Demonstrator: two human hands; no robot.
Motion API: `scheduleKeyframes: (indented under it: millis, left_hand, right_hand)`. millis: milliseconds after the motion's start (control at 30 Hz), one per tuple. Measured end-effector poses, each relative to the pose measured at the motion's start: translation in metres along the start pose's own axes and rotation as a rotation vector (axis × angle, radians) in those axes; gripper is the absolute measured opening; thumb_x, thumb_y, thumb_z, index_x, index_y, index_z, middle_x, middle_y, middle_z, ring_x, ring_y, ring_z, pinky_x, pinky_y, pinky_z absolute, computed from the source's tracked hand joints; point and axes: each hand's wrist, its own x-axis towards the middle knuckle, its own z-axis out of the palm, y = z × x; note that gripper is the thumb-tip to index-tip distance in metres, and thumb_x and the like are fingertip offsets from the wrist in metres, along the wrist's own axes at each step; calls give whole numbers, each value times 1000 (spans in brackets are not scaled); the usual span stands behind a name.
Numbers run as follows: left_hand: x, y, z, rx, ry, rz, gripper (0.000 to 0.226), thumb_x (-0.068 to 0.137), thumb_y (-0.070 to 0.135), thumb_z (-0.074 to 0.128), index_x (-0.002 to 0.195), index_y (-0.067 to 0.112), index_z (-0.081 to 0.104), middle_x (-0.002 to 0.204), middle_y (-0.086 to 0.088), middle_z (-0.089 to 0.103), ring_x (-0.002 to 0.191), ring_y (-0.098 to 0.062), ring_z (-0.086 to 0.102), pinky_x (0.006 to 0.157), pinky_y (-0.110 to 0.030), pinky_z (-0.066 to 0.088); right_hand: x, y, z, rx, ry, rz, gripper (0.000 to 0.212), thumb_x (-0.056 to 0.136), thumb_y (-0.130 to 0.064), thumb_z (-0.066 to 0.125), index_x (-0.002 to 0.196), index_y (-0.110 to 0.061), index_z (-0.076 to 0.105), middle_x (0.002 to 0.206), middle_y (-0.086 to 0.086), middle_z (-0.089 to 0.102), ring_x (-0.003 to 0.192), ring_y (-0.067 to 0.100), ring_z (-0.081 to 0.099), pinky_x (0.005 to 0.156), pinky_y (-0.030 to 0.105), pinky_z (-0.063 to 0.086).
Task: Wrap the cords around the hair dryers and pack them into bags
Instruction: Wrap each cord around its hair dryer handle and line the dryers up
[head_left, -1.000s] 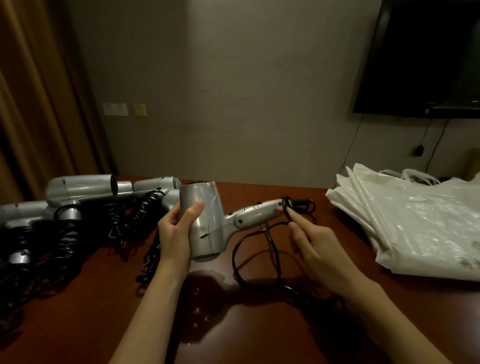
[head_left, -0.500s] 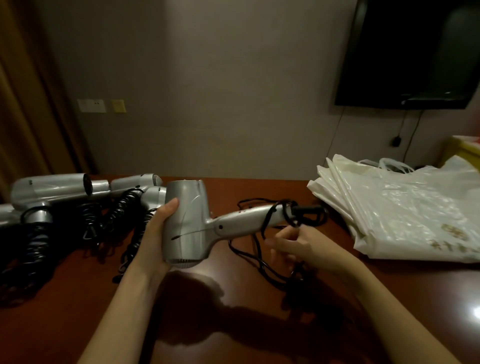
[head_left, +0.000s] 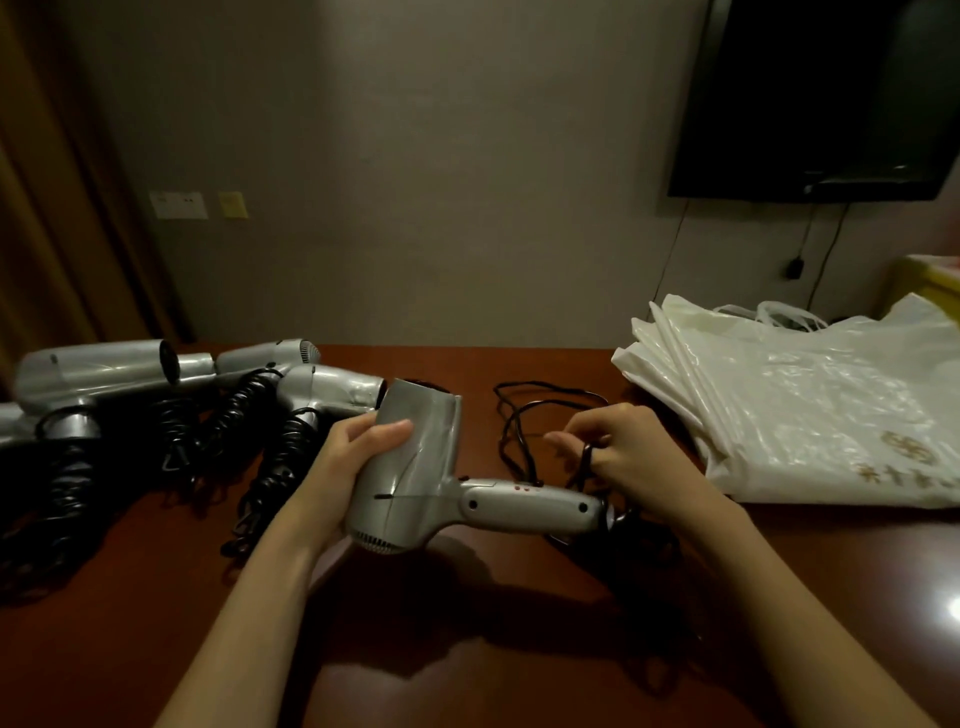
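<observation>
My left hand (head_left: 349, 457) grips the barrel of a silver hair dryer (head_left: 415, 467) held just above the brown table, its handle pointing right. My right hand (head_left: 618, 452) pinches the dryer's thin black cord (head_left: 524, 415) above the handle's end, where the cord leaves the handle. Loose loops of that cord lie on the table beyond my right hand. A stack of white plastic bags (head_left: 810, 405) lies flat at the right.
Several more silver hair dryers (head_left: 322, 389) with coiled black cords (head_left: 280, 467) lie at the left of the table (head_left: 467, 649). A wall and a dark television (head_left: 815, 93) stand behind. A curtain hangs at far left.
The dryer's handle has dropped lower and swung toward me. My right hand has moved up and right with the cord. The view has shifted left and nearer.
</observation>
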Motion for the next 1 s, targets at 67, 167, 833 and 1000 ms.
scheduleKeyframes:
  millis: [67, 167, 833, 1000]
  left_hand:
    - [4, -1, -1, 37, 1, 69, 23, 59, 34, 74, 72, 16, 69, 67, -4, 67, 60, -17, 63, 56, -29, 51]
    - [7, -5, -7, 74, -1, 156, 25, 57, 40, 74, 72, 20, 75, 71, -4, 68, 63, -15, 65, 54, -24, 52]
    - [16, -8, -9, -101, 394, 257, 33, 64, 38, 72, 88, 16, 68, 71, 3, 70, 63, -11, 67, 54, -25, 55]
    - [17, -10, -9, -185, 381, 213, 52, 51, 48, 74, 91, 15, 69, 79, -3, 72, 71, -19, 69, 59, -29, 57]
  right_hand:
    - [-2, -2, -2, -109, 38, 9, 41, 89, -47, 58, 65, -15, 64, 58, -2, 63, 53, 11, 63, 56, 36, 57]
    - [-3, -7, -3, -275, 173, 0, 42, 89, -44, 61, 58, -16, 54, 54, -3, 57, 50, 11, 57, 52, 32, 48]
    - [-5, -28, 19, 754, -240, 209, 21, 97, -16, 49, 104, -9, 67, 81, 3, 66, 77, 7, 66, 65, 13, 49]
    - [-5, -15, 24, 910, -258, 371, 17, 87, -17, 60, 96, -19, 74, 89, -1, 70, 83, 8, 67, 72, 17, 51]
